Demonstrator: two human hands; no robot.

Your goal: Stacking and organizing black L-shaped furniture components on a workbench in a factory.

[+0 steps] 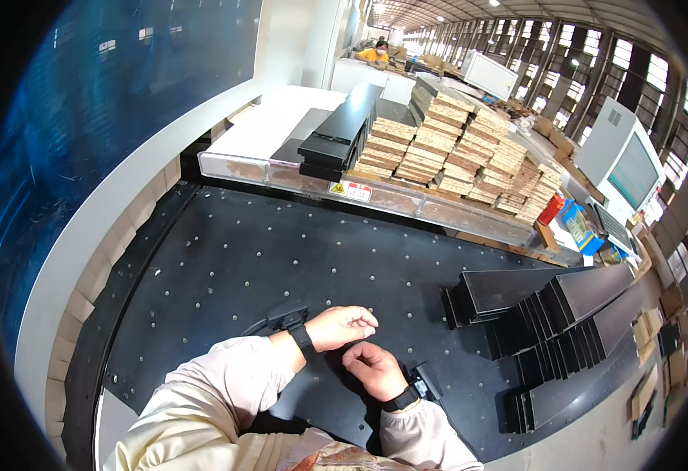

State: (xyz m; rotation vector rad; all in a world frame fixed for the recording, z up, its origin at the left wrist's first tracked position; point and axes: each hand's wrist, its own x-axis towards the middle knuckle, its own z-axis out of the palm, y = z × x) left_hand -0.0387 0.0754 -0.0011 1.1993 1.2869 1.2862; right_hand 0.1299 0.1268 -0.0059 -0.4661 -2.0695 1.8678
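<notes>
Over the black, studded table point(281, 235) my two hands are close together, with a small gap between them. The fingers of my left hand point(339, 326) are bent and pressed together, pointing right. Just below and to the right, my right hand point(377, 372) is curled, its thumb near the forefinger. No object shows in either hand. Each wrist wears a black strap; a small dark device point(287, 314) sits by the left one, another point(427, 381) by the right. On the table's right side lie several stacks of black panels point(587, 294), nearest to my right hand.
Beyond the table's far edge stand stacks of raw chipboard strips point(450, 133), beside long black panels point(348, 118) on a white ledge point(238, 145). A blue-windowed machine point(140, 86) rises at left. A monitor point(626, 161) stands at right. Far back is a person in yellow point(374, 55).
</notes>
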